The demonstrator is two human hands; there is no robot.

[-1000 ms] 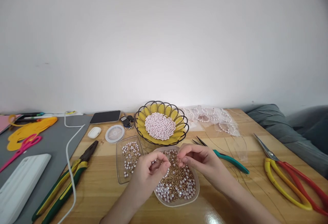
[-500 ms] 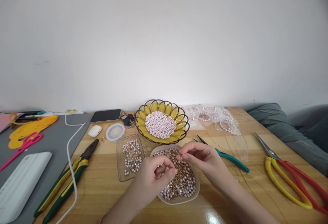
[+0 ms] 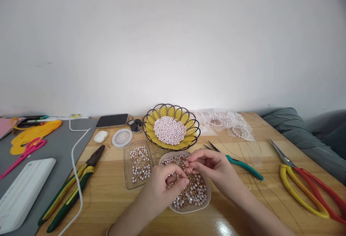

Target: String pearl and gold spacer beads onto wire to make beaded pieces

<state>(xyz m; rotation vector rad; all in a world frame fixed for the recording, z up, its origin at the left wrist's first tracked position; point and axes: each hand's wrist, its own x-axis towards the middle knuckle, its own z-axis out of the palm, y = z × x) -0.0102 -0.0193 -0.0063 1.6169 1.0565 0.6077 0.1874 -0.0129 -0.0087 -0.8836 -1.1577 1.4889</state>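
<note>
Both hands working small pieces right over the bead bowl

Left hand (image 3: 165,185): fingers curled, thumb near forefinger with a narrow gap; pearly beads (image 3: 172,174) held in the curl. Right hand (image 3: 217,167): thumb and forefinger pinched together on a tiny piece (image 3: 190,168), too small to identify. Hands close, apart.

Bead bowl (image 3: 190,211) sits below both, towards the worktop's (image 3: 105,200) near edge; probably placed there so beads are reachable and drops land inside. Clear tray (image 3: 125,173) just left of it, yellow basket (image 3: 150,124) behind near the far edge, likely kept as close supply. Teal-handled pliers (image 3: 247,169) lie to the right, untouched, probably parked for easy reach.
</note>
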